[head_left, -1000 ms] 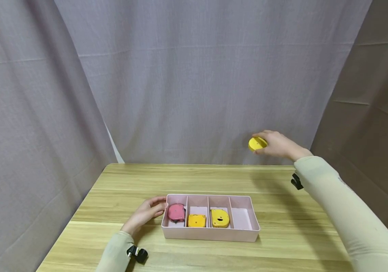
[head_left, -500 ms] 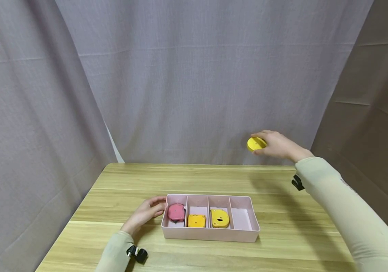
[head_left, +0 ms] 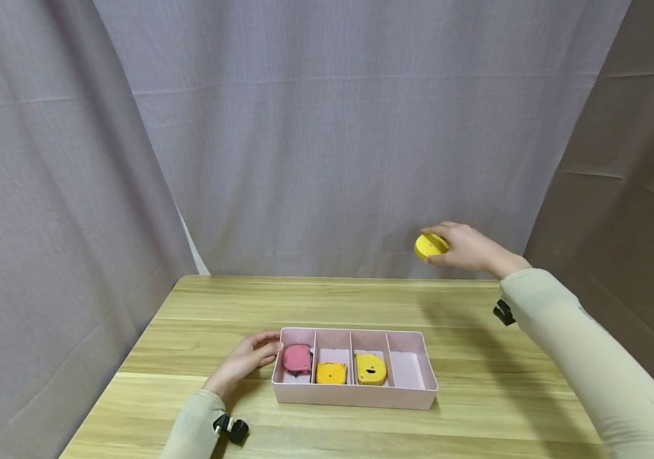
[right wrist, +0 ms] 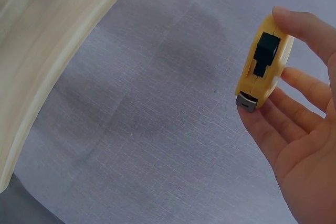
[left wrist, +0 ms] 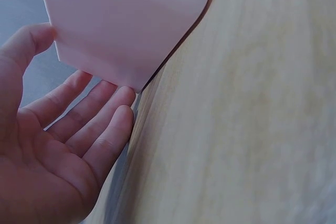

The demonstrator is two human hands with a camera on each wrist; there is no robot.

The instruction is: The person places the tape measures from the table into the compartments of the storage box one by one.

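Yellow tape measure is up in the air past the far right corner of the table, held against the grey fabric backdrop. The right hand has it pinched between thumb and fingertips, so that hand is closed around it, not spread. In the right wrist view the tape measure shows as a smooth plastic case with rounded edges, a chunky black slide lock on its narrow face and a little grey metal tab at the bottom end. The backdrop behind it has a fine woven texture.

The left hand sits on the table at the near left, against the left short end of the pink tray. From the left wrist view the fingers are pretty much straight and relaxed, tips touching the tray's matte pink wall, thumb up by its corner. It holds nothing.

The tray is a long rectangular plastic organiser with four compartments, lying near the front edge of the table. From left to right: a pink rounded case, an orange squarish case, a yellow rounded case, and the rightmost slot with nothing showing in it. Those three look like tape measures too, though they're too small to be sure.

The table is light wood with a visible grain and a rounded edge.
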